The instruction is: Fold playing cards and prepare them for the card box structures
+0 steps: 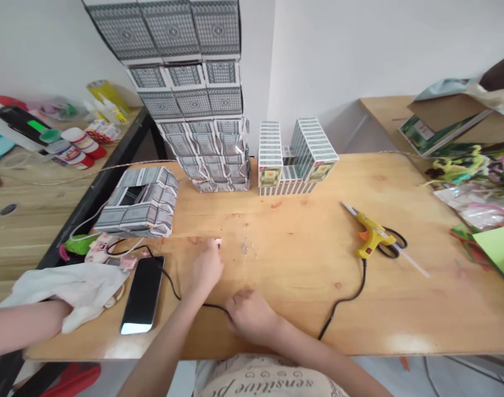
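My left hand (208, 267) is closed in a pinch above the wooden table (301, 259); a small pale bit (218, 241) with a dark spot shows at its fingertips, too small to name. Just right of it lie tiny scraps (244, 248) on the wood. My right hand (251, 315) rests near the front edge with its fingers curled in. A black cable (214, 305) runs under my left forearm to those fingers; whether they grip it is hidden. To the right, a yellow glue gun (375, 236) lies by black-handled scissors (395, 242).
Tall stacked patterned card boxes (208, 99), a green-white box structure (277, 187) and a low box block (132, 204) stand behind. A phone (142, 295) lies left, near another person's arm (24, 325) and a white cloth (82, 286). Glue bottles (80, 144) stand on the side table.
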`<state>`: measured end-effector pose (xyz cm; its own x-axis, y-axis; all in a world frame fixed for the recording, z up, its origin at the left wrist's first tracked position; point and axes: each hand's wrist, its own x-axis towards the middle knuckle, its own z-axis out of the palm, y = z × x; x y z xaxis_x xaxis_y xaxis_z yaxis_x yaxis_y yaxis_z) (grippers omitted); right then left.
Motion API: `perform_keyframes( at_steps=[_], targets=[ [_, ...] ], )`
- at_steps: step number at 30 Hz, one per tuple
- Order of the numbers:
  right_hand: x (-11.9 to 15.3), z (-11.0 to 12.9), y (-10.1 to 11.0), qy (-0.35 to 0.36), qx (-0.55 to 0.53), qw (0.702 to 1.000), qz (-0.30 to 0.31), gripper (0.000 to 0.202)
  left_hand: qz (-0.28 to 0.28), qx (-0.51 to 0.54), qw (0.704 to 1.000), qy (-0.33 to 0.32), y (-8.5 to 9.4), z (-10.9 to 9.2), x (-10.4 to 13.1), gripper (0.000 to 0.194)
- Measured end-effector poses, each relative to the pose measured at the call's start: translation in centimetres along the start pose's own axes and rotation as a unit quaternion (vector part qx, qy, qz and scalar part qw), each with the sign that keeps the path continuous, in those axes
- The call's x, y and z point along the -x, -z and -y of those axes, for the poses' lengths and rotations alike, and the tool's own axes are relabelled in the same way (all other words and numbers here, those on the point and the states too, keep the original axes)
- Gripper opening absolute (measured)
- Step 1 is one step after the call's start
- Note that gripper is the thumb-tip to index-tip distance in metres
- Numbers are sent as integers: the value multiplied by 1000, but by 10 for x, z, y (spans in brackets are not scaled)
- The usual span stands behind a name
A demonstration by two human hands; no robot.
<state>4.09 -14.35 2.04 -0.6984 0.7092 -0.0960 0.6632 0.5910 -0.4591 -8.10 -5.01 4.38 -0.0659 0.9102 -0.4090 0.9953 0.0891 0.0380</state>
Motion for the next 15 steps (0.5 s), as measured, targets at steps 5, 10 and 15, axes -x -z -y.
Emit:
perform_keyframes(
  at_steps=[5,10,15],
  targets=[
    [1,4,5,-21,-8,1000,7,11,-6,13,999,-50,-1,-35,-6,26],
    [3,2,5,1,-13,1000,2,11,-24,15,1000,-1,13,11,-3,26],
    [3,-1,3,9,-23,1000,-4,11,-39,-5,995,87,10,62,-3,26]
  ],
)
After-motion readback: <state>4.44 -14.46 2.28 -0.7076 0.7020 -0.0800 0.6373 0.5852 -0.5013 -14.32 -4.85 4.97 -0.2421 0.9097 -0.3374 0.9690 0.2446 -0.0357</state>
